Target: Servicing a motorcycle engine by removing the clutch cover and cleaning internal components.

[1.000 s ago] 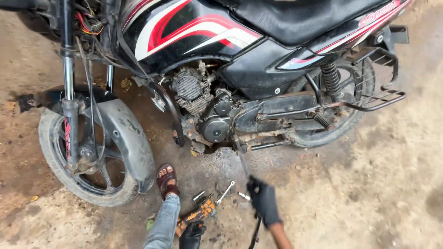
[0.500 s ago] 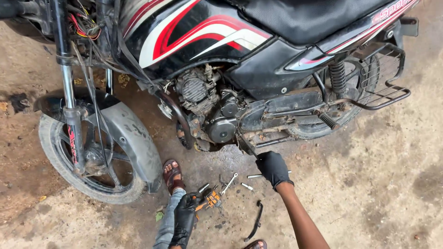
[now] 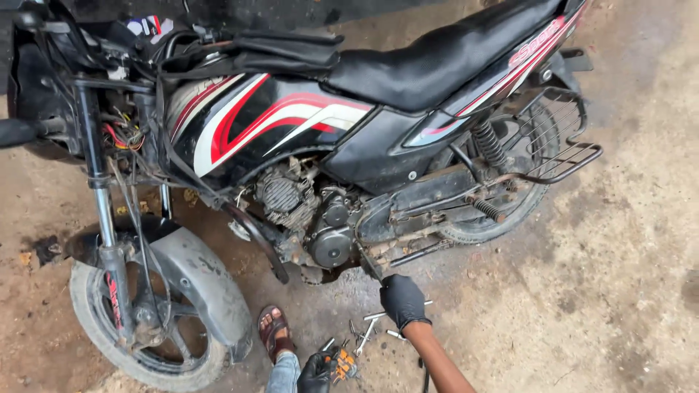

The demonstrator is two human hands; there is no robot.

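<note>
The right hand (image 3: 403,300), in a black glove, is stretched down to the small metal tools (image 3: 368,331) scattered on the ground just below the motorcycle (image 3: 349,145) engine; whether it grips one cannot be told. The gloved left hand (image 3: 317,370) clasps an orange tool (image 3: 342,362) beside the sandalled foot (image 3: 272,329).

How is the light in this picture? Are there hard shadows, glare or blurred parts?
Head view: soft, even daylight; only a faint shadow under the motorcycle. Mild sheen on the black seat and the tank panel, no strong glare. The engine is sharp; the gloved right hand is slightly soft, and the left hand is cut by the bottom edge.
</note>
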